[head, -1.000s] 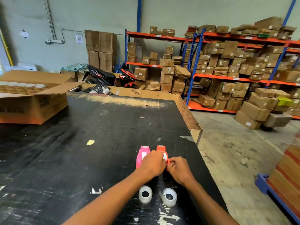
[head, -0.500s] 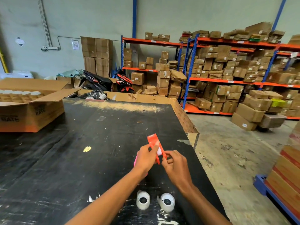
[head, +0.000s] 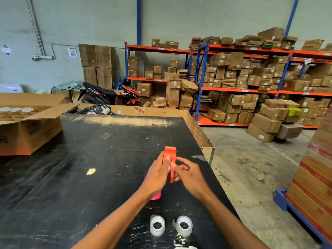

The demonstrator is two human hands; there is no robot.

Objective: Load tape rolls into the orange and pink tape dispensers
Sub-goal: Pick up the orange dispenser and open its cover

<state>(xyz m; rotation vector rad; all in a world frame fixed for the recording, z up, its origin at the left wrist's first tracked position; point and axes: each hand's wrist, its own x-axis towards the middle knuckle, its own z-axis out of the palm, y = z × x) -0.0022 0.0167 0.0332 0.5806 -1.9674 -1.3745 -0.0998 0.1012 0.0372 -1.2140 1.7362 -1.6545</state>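
The orange tape dispenser (head: 170, 159) is held above the black counter (head: 93, 159), clear of its surface, between both hands. It is gripped from the left by the left hand (head: 158, 175), whose fingers (head: 167, 159) are curled around the body with the thumb laid along its upper face. From the right it is met by the right hand (head: 190, 174); the right fingers (head: 181, 163) are bent and pressed against the dispenser's side, though what exactly is pinched by them cannot be told. The dispenser is seen end-on, its far end raised and pointed away from the person.

The pink tape dispenser (head: 156, 196) is mostly hidden beneath the left wrist; only a small pink end is seen, resting on the counter.

Two clear tape rolls are lying on the counter near its front edge, between the forearms. The left roll (head: 157, 225) and the right roll (head: 184, 225) are set side by side, close but apart, each with its core facing upward.

An open cardboard box (head: 30, 130) is placed on the counter's far left. Shelving racks (head: 233, 90) filled with cartons are seen beyond the counter.
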